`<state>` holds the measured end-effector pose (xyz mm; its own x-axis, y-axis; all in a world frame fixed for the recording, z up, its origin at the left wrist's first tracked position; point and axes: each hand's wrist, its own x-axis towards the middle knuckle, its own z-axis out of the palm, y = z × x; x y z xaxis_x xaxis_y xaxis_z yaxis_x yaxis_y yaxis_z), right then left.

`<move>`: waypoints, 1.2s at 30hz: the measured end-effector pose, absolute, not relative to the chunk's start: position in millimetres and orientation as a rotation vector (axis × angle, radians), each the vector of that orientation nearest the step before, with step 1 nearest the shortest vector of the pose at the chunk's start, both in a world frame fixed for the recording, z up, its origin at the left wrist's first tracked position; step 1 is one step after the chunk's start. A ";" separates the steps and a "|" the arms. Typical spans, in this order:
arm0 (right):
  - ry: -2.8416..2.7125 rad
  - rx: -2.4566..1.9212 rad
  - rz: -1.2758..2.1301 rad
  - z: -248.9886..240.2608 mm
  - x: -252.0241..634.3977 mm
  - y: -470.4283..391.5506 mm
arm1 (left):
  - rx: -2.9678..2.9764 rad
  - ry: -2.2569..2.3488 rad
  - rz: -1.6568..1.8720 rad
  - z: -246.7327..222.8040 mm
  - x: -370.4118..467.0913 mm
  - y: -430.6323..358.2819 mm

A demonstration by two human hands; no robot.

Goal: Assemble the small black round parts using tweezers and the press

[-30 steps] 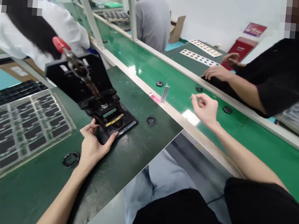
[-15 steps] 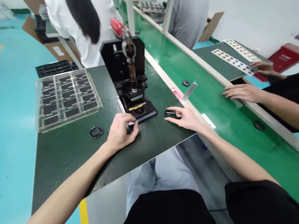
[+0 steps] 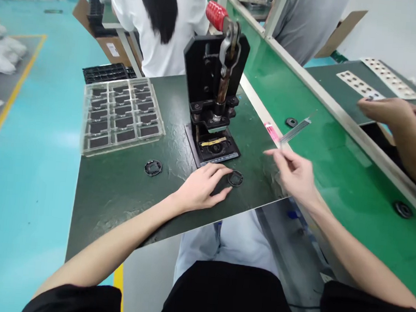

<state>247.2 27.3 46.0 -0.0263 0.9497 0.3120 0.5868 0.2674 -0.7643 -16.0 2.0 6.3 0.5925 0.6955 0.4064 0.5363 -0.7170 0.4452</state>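
My left hand (image 3: 203,187), moved off the press (image 3: 197,72) (front label (image 3: 221,159) illegible), has parted fingers at 1 black ring (image 3: 235,178) near the table's (image 3: 118,187) front edge; my right hand (image 3: 295,179) is narrow, contents unclear.

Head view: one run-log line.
left hand: fingertips at round black part | right hand: near bench corner, grip unclear | lever press: beyond left hand | clear tray: left of press

Factory assembly workshop; green conveyor belt (image 3: 343,148); hand press (image 3: 220,79); parts trays (image 3: 122,117).
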 end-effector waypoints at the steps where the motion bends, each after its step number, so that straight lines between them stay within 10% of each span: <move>1: -1.697 -1.385 0.501 52.5 249.2 31.4 | 2.573 1.002 0.793 6.6 -12.3 -1.3; 30: -1.995 -0.909 0.332 3.0 153.6 102.8 | 2.282 0.754 0.859 1.6 -24.1 9.3; 36: -1.993 -0.887 0.290 -1.1 152.4 101.6 | 2.311 1.280 0.913 0.7 -11.5 -0.1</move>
<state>152.4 101.6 -1.1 -0.3311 0.6868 0.6470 0.4738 0.7140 -0.5154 -11.5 -0.1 0.7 0.3860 0.8458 0.3683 0.6239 -0.5334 0.5711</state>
